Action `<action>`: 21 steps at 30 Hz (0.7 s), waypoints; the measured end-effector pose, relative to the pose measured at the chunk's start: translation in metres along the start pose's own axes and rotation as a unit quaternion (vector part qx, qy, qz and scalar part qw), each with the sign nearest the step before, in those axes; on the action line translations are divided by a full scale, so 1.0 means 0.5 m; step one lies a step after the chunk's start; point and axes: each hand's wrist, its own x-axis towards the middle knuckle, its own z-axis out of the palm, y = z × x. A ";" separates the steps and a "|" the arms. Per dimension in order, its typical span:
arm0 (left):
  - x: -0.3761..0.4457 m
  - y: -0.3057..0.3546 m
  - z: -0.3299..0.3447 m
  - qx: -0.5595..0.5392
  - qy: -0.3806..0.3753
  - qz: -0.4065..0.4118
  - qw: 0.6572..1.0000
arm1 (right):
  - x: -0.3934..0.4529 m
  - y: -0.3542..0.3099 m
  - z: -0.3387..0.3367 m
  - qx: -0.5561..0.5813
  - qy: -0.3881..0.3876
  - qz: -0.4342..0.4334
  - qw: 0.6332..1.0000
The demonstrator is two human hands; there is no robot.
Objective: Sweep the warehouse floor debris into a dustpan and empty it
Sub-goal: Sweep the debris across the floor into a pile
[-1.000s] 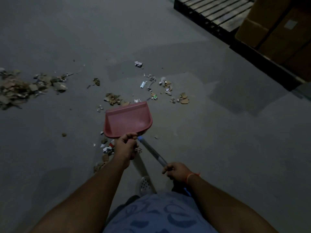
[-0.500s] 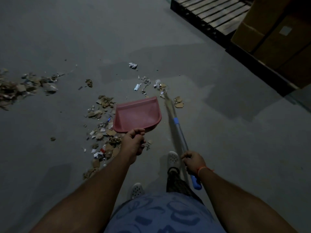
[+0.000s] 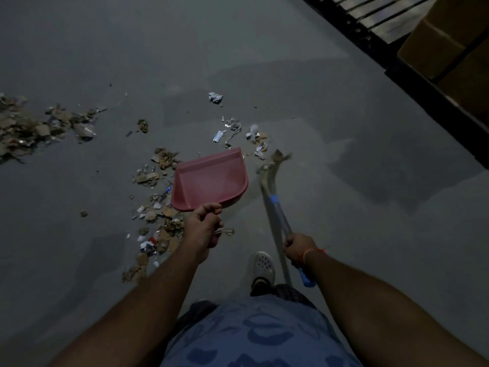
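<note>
My left hand (image 3: 205, 227) grips the handle of a pink dustpan (image 3: 210, 180), which looks empty and is held low over the grey floor, its mouth facing away from me. My right hand (image 3: 297, 246) holds the broom (image 3: 275, 205) by its silver and blue handle; the bristles point forward, right of the pan. A strip of cardboard and paper scraps (image 3: 156, 213) lies left of the pan. More small scraps (image 3: 238, 131) lie just beyond the pan's mouth. A bigger debris pile (image 3: 34, 128) sits at the far left.
A dark wooden pallet (image 3: 375, 11) and stacked cardboard boxes (image 3: 449, 41) stand at the upper right. A crumpled paper (image 3: 215, 97) lies alone farther out. My white shoe (image 3: 262, 266) is on the floor between my arms.
The broom swung from under the dustpan out to its right, bristles now pointing forward. The dustpan shifted right, uncovering the strip of scraps on its left.
</note>
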 end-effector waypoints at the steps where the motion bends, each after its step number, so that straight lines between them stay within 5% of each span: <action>1: 0.004 0.002 0.004 0.000 0.005 -0.002 1.000 | 0.011 -0.014 -0.011 -0.021 -0.021 -0.024 0.999; 5: 0.026 0.014 0.016 -0.010 0.021 0.000 1.000 | 0.027 -0.062 -0.054 -0.052 -0.080 -0.086 0.992; 12: 0.075 0.040 0.060 -0.027 0.026 0.019 0.999 | 0.038 -0.057 -0.080 -0.050 -0.054 -0.172 0.982; 21: 0.182 0.119 0.083 -0.037 0.009 0.018 0.999 | 0.146 -0.089 -0.164 0.053 0.061 -0.061 0.995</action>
